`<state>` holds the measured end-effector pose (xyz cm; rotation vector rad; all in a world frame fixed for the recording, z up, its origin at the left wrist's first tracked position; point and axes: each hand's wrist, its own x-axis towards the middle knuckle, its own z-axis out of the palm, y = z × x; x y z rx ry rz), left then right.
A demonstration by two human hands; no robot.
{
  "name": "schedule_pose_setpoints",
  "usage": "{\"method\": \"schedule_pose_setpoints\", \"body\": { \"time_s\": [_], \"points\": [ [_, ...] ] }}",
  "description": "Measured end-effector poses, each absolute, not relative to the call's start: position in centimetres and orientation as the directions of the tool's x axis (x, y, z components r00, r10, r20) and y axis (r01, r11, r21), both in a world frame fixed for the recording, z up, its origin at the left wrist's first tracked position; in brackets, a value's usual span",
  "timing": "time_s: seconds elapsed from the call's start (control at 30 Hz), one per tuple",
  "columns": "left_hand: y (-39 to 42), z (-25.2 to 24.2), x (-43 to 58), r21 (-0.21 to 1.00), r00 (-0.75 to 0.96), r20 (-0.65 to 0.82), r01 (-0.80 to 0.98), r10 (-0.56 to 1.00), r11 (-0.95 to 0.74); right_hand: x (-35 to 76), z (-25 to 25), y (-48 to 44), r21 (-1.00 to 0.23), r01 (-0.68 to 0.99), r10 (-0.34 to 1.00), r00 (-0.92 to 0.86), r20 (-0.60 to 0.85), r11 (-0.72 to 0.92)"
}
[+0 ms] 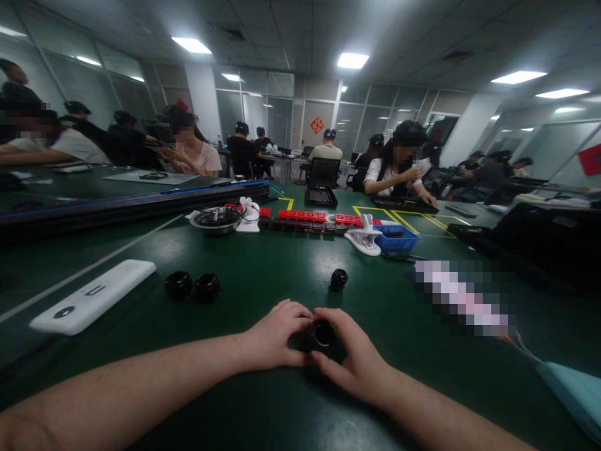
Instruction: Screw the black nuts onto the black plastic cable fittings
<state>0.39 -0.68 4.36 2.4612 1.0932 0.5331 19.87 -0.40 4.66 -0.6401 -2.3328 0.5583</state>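
Observation:
A black round hollow part (322, 336), short and cylindrical with an open top, is between my hands at the near middle of the green table. My right hand (354, 357) curls round its right side, thumb in front and fingers behind. From the other side, my left hand (284, 335) closes round it with bent fingers; some fingertips are hidden. Three similar black parts stand apart: one black part (339, 279) lies just beyond my hands, while a left black part (178, 285) and its neighbour (207, 287) sit close together further left.
A white oblong device (96, 297) lies at left. Across the middle stand a metal bowl (216, 219), red blocks (301, 215), a white clamp (364, 240) and a blue bin (398, 238). A black case (554, 244) is at right. Other people sit further back.

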Motion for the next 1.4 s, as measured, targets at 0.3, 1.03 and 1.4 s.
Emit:
{"method": "schedule_pose_setpoints", "body": {
  "time_s": [0.3, 1.03, 1.4],
  "points": [
    [-0.56, 4.10, 0.24, 0.494, 0.619, 0.169, 0.620, 0.767, -0.610, 19.71, 5.01, -0.27, -0.542, 0.325, 0.581, -0.705, 0.408, 0.775],
    [-0.63, 4.23, 0.31, 0.512, 0.616, 0.148, 0.622, 0.774, -0.593, 19.77, 4.53, -0.16, -0.569, 0.373, 0.633, -0.680, 0.369, 0.733],
    [-0.59, 4.05, 0.24, 0.502, 0.619, 0.172, 0.614, 0.767, -0.609, 19.80, 4.91, -0.27, -0.531, 0.317, 0.585, -0.660, 0.472, 0.786]
  ]
}}
